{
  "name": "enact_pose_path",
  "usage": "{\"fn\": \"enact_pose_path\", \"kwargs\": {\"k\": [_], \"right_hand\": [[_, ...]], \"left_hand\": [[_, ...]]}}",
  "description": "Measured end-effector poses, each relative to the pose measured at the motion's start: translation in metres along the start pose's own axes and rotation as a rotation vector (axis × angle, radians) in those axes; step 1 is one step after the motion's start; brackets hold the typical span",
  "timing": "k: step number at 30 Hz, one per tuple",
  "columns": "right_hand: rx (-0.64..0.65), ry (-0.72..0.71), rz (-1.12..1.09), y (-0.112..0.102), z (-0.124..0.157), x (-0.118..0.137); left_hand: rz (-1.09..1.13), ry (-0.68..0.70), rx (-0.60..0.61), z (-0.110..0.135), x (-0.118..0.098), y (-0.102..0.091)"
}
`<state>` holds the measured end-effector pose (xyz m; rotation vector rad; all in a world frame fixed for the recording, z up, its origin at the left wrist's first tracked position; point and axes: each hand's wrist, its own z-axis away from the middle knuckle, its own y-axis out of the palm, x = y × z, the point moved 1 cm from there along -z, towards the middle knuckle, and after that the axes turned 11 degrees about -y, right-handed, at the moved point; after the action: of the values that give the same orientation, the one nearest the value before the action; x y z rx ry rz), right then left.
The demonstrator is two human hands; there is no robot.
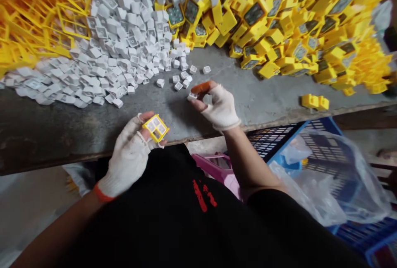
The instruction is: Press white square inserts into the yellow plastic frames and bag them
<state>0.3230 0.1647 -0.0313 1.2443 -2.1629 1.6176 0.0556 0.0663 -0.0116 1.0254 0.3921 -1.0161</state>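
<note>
Near the front edge of the grey table [217,59], my left hand [132,152], in a white fingerless glove, holds a small yellow frame [167,130]. White square keycaps [154,124] sit in three of its four openings; the lower one shows dark. To the right, my right hand [218,104], also gloved, pinches a single white keycap [192,96] between thumb and forefinger just above the table. An orange covering wraps that forefinger. A few loose keycaps [178,86] lie just beyond my right hand.
A large heap of white keycaps [124,44] spreads across the back left, with yellow frames [74,20] beside it. Yellow housings [228,22] pile up at the back right. Two yellow pieces [314,102] lie near the right edge. A blue crate [328,148] with plastic bags stands below.
</note>
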Motion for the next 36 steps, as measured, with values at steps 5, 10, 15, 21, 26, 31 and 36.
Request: {"fn": "enact_pose_path", "kwargs": {"k": [5, 10, 15, 21, 26, 31, 36], "right_hand": [[-0.194, -0.238, -0.156, 0.018, 0.030, 0.053], [-0.266, -0.472, -0.269, 0.035, 0.028, 0.086], [-0.280, -0.496, -0.324, 0.039, 0.023, 0.092], [-0.069, -0.670, -0.262, 0.039, 0.018, 0.084], [0.082, -0.469, 0.088, -0.001, -0.022, 0.022], [0.046, 0.118, 0.513, -0.035, -0.103, -0.069], [0.085, 0.119, 0.620, -0.025, -0.162, -0.078]], "left_hand": [[-0.238, 0.455, -0.006, -0.008, 0.011, -0.009], [-0.472, 0.785, 0.063, -0.011, 0.012, -0.025], [-0.520, 0.705, -0.018, 0.008, -0.003, -0.021], [-0.185, 0.277, -0.035, 0.014, -0.012, -0.007], [-0.003, 0.041, -0.091, 0.005, -0.023, -0.010], [0.065, 0.007, -0.220, 0.010, -0.033, -0.016], [0.061, 0.015, -0.252, 0.010, -0.024, -0.028]]}}
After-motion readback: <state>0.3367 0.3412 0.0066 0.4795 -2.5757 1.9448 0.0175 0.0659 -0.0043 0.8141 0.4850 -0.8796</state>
